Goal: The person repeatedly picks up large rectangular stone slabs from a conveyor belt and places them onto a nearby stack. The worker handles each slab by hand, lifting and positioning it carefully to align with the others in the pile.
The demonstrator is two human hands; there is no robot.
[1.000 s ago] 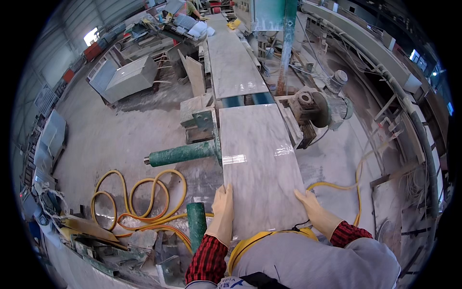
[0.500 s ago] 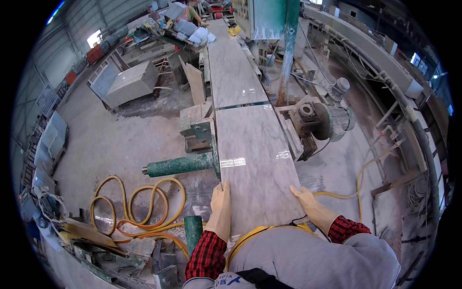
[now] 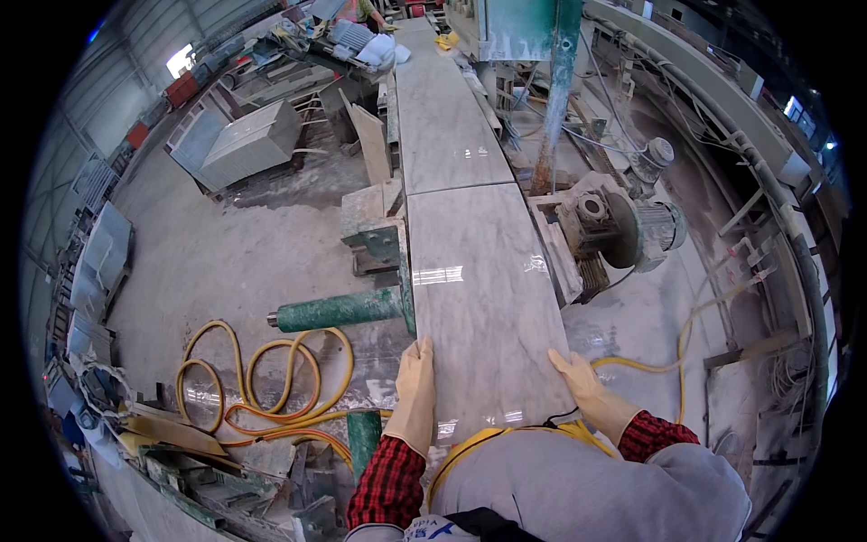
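Note:
A polished grey-veined stone slab (image 3: 492,316) lies lengthwise in front of me on the conveyor, its near end close to my waist. My left hand (image 3: 415,388), in a cream rubber glove, grips the slab's left edge near that end. On the opposite edge, my right hand (image 3: 587,388) holds it in a matching glove, thumb on top; the fingers under the stone are hidden. A second slab (image 3: 452,135) of the same stone lies beyond, its near end meeting the far end of mine along a thin seam.
Left of the slab are a green cylinder (image 3: 339,310) and a coiled yellow hose (image 3: 239,370) on the floor. A motor (image 3: 646,230) sits close on the right. A co-worker (image 3: 361,13) stands at the far end. Stacked slabs (image 3: 253,144) stand far left.
The slab in my hands has moved forward, and the gap to the far slab has narrowed to a thin seam. Both hands keep their hold, and the view has shifted slightly.

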